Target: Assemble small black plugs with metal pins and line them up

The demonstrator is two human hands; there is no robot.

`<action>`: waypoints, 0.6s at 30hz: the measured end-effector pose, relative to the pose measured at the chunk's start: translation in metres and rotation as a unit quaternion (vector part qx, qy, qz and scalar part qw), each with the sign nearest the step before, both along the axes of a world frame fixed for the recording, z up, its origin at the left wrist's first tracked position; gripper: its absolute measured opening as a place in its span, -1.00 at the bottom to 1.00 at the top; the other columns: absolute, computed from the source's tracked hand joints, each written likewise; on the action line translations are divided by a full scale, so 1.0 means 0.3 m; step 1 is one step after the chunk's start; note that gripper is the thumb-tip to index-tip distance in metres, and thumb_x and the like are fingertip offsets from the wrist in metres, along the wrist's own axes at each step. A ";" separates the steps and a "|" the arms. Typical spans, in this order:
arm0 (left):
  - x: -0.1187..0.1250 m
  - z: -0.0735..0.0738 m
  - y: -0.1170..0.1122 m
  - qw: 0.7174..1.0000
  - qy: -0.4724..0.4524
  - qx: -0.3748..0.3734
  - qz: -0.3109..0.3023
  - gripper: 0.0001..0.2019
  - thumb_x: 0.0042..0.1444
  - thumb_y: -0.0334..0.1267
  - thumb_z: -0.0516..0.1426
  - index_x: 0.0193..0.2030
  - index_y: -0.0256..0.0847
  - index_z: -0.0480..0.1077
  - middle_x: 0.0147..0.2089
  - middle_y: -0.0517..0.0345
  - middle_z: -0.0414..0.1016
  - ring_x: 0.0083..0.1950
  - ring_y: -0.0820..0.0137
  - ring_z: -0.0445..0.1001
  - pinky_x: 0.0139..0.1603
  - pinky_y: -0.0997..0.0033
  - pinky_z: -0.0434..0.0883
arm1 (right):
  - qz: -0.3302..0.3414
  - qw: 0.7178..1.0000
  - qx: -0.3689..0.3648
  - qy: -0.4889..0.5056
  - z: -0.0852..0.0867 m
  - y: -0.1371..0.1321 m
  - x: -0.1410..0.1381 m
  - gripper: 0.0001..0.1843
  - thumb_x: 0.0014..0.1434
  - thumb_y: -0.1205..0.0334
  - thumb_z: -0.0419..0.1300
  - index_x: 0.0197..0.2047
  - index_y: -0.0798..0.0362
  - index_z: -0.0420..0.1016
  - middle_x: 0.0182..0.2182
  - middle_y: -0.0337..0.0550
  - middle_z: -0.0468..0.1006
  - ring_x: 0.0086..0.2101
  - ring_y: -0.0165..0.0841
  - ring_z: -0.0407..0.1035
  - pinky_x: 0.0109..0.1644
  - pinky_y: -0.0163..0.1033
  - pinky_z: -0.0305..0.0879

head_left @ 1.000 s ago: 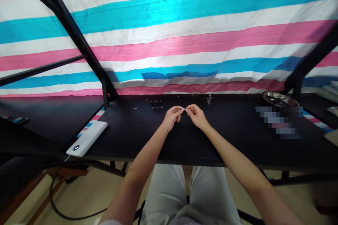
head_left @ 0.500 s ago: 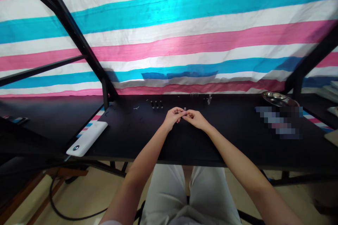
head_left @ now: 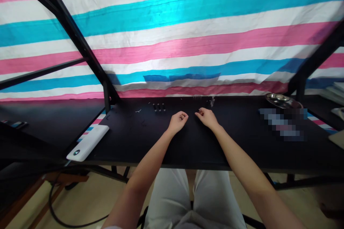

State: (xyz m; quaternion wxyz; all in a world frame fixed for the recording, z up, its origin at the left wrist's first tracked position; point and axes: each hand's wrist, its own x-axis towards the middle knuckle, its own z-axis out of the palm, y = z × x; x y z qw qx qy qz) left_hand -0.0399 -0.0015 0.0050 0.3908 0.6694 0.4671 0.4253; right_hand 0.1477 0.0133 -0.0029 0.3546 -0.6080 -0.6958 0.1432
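Observation:
Over the middle of the black table (head_left: 129, 139), my left hand (head_left: 178, 121) is closed, its fingers curled in toward the thumb. What they hold, if anything, is too small to see. My right hand (head_left: 207, 117) is a short gap away, thumb and fingers pinched together, with a tiny dark spot at its fingertips that I cannot name. Beyond my left hand, three small dark cylinders (head_left: 159, 107) with light ends lie side by side. A row of tiny light pieces (head_left: 197, 97) lies near the back edge, and a small clear-looking piece (head_left: 212, 101) is just beyond my right hand.
Thin white scraps (head_left: 138, 111) lie left of the cylinders. A white power bank (head_left: 88, 143) rests at the table's left end. To the right are a shiny metal dish (head_left: 283, 101) and a blurred-out item (head_left: 285, 125). A striped sheet (head_left: 172, 43) hangs behind, between black frame bars.
My hands were together at their fingertips around a small light piece. Now they are apart, the right one moved slightly right, and that piece no longer shows between them.

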 end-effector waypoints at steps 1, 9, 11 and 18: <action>-0.001 -0.004 -0.001 0.999 0.028 0.030 0.008 -0.87 0.00 -0.21 0.11 -0.38 -0.24 0.39 -0.60 0.29 0.28 -0.63 0.60 0.17 -0.58 0.59 0.12 | -0.042 0.999 -0.006 -0.015 -0.003 0.010 0.023 -0.83 0.05 0.11 0.13 -0.42 0.03 0.42 -0.54 -0.20 0.47 -0.48 -0.37 0.34 -0.40 -0.31 0.14; -0.005 -0.007 -0.010 0.986 0.126 0.105 -0.002 -0.87 0.03 -0.25 0.07 -0.37 -0.17 0.44 -0.60 0.27 0.29 -0.57 0.52 0.20 -0.49 0.54 0.13 | -0.199 0.978 -0.051 -0.037 -0.029 0.064 0.118 -0.77 0.09 0.06 0.08 -0.35 0.02 0.45 -0.43 -0.11 0.53 -0.37 -0.28 0.41 -0.40 -0.28 0.15; -0.007 -0.012 -0.009 0.986 0.129 0.107 -0.008 -0.86 0.03 -0.25 0.07 -0.36 -0.17 0.44 -0.60 0.26 0.30 -0.57 0.52 0.21 -0.49 0.54 0.14 | -0.210 0.975 -0.056 -0.047 -0.032 0.078 0.118 -0.76 0.10 0.06 0.07 -0.32 0.02 0.46 -0.39 -0.09 0.54 -0.35 -0.26 0.41 -0.38 -0.26 0.16; -0.012 -0.019 -0.007 0.977 0.175 0.121 -0.030 -0.85 0.06 -0.24 0.05 -0.34 -0.16 0.44 -0.57 0.24 0.35 -0.55 0.50 0.25 -0.46 0.53 0.15 | -0.200 0.973 -0.062 -0.095 -0.035 0.118 0.124 -0.72 0.13 0.05 0.05 -0.27 0.02 0.48 -0.37 -0.04 0.55 -0.31 -0.22 0.42 -0.34 -0.24 0.19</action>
